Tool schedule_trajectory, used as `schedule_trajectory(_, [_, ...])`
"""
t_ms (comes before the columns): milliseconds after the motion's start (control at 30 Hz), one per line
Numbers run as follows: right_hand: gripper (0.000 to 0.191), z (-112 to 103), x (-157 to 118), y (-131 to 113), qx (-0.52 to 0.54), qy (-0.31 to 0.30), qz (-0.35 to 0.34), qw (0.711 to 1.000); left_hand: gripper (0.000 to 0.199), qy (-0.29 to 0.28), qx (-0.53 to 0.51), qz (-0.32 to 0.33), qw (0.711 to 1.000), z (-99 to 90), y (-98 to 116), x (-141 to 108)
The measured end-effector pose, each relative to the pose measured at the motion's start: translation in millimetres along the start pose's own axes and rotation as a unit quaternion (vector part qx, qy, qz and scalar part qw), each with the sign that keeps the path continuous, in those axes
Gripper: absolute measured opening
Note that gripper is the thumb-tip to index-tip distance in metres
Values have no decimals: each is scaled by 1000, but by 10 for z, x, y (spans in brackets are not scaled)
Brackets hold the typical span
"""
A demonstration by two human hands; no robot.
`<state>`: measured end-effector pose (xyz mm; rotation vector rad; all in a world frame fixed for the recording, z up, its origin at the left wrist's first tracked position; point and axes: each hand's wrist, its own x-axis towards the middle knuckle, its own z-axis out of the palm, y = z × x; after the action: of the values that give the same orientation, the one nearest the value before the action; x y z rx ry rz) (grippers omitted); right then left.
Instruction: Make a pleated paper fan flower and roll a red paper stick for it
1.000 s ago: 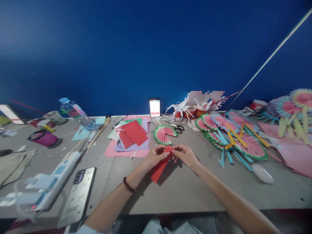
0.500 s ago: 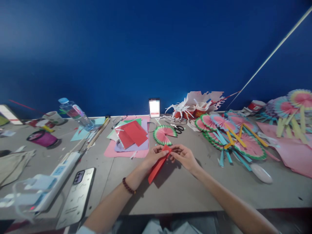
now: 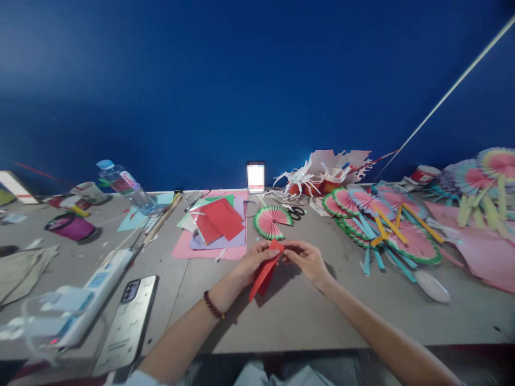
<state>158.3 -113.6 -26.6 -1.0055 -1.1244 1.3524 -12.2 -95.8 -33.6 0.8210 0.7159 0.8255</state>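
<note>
The left hand [image 3: 256, 258] and right hand [image 3: 309, 259] both pinch the upper end of the folded red paper [image 3: 264, 272], its loose end slanting toward the table's [image 3: 322, 327] front edge, so lining up the layers before pressing any crease should keep it neat.

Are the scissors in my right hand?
No, the scissors lie on the table, while the right hand holds red paper.

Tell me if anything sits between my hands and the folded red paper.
Nothing visible does: your left hand and right hand both grip the red paper directly, near its upper end. The nearest pleated fan lies beyond them, not between.
</note>
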Motion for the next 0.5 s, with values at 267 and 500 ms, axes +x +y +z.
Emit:
schedule_trajectory(267, [31, -35, 10, 48, -15, -3, -13, 1000, 28, -11, 13, -3, 1000, 8, -2, -7])
schedule_trajectory(500, [29, -48, 7, 69, -26, 0, -20, 999, 27, -17, 10, -9, 1000, -7, -39, 9])
